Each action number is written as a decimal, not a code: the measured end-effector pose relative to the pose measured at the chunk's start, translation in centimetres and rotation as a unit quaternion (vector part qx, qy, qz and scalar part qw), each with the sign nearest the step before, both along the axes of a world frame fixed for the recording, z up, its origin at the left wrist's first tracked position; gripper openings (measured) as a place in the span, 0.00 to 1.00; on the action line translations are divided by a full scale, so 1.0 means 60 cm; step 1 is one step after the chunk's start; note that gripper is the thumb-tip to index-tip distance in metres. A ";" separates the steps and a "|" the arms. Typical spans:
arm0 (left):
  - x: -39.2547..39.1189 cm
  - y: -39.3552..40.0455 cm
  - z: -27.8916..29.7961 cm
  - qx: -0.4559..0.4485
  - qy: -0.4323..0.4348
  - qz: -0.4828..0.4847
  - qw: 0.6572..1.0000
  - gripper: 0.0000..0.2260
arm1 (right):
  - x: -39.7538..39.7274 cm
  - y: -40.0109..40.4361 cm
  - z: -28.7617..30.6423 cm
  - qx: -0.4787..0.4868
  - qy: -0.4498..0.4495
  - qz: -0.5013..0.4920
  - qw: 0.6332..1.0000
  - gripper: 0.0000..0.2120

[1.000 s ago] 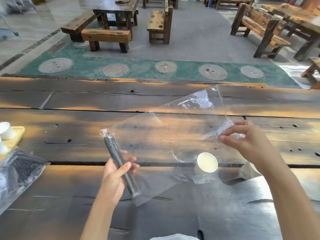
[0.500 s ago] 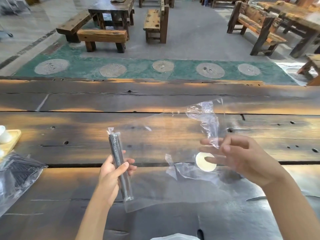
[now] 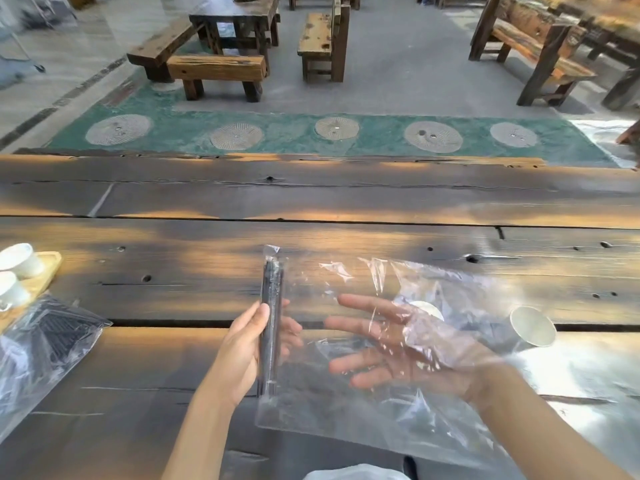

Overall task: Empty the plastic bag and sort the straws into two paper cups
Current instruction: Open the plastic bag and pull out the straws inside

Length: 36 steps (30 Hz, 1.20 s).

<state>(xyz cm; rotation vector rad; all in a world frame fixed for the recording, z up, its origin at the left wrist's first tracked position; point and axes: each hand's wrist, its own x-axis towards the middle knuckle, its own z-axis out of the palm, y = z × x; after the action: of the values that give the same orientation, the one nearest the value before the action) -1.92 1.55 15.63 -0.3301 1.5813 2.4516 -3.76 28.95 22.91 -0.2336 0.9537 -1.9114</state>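
Observation:
My left hand [image 3: 247, 351] grips a bundle of black straws [image 3: 271, 306] through one edge of a clear plastic bag [image 3: 346, 420], holding the bundle upright above the wooden table [image 3: 311, 202]. My right hand [image 3: 391, 351] is inside the bag, palm up, with its fingers spread and nothing in them. One white paper cup [image 3: 427, 308] stands behind the bag, partly hidden by my right hand. A second paper cup [image 3: 531, 327] lies tipped on its side to the right.
At the left edge lies another clear bag of black straws [image 3: 45, 344]. Behind it a wooden tray [image 3: 45, 271] carries small white cups [image 3: 19, 259]. Wooden benches and tables stand on the floor beyond the table's far edge.
My right hand let go of the bag's top edge and slid inside the bag, opening flat. My left hand turned the straw bundle more upright. The view shifted left, bringing the tipped cup into sight.

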 end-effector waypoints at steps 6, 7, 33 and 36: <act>0.000 0.009 0.019 -0.013 0.005 -0.016 1.000 0.21 | 0.010 -0.065 -0.014 0.072 0.054 -0.060 0.994 0.31; 0.000 0.011 0.020 -0.008 -0.003 -0.015 1.000 0.22 | 0.008 -0.075 -0.025 0.115 0.080 -0.081 0.987 0.31; 0.011 0.059 0.041 -0.081 0.024 -0.024 0.996 0.11 | -0.014 -0.126 -0.080 0.208 0.181 -0.244 0.930 0.15; 0.010 0.063 0.043 -0.076 0.024 -0.003 0.997 0.08 | -0.015 -0.120 -0.089 0.206 0.156 -0.228 0.939 0.07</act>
<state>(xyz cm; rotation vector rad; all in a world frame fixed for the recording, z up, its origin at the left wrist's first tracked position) -1.31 5.34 18.20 -0.2924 1.7909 2.3576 -4.66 21.78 17.59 -0.0686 1.7170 -2.0594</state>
